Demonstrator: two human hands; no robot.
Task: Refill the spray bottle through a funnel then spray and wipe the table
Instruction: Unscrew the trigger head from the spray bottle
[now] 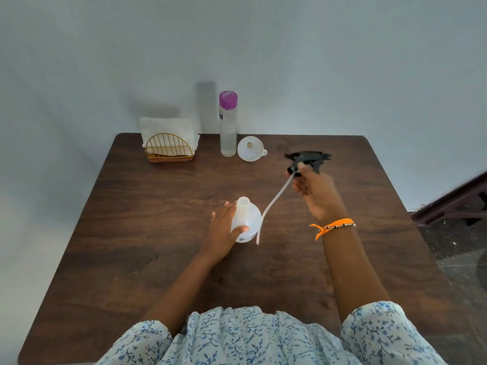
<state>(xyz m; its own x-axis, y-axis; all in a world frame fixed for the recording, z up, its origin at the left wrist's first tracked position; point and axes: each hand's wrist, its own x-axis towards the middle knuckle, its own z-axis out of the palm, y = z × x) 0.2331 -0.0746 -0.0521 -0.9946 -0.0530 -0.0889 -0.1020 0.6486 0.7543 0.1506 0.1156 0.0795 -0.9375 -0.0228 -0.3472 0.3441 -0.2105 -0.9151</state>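
Observation:
A white spray bottle (247,218) stands upright mid-table with its neck uncovered. My left hand (222,230) grips its left side. My right hand (315,192) holds the black trigger head (308,159) up and to the right of the bottle; its long clear dip tube (268,206) hangs down past the bottle's right side, outside the neck. A white funnel (250,148) lies on the table at the back, next to a tall clear water bottle (228,125) with a purple cap.
A gold wire holder with white paper napkins (168,143) sits at the table's back left. The dark wooden table (147,233) meets a pale wall behind. Dark furniture (458,201) stands off the right edge.

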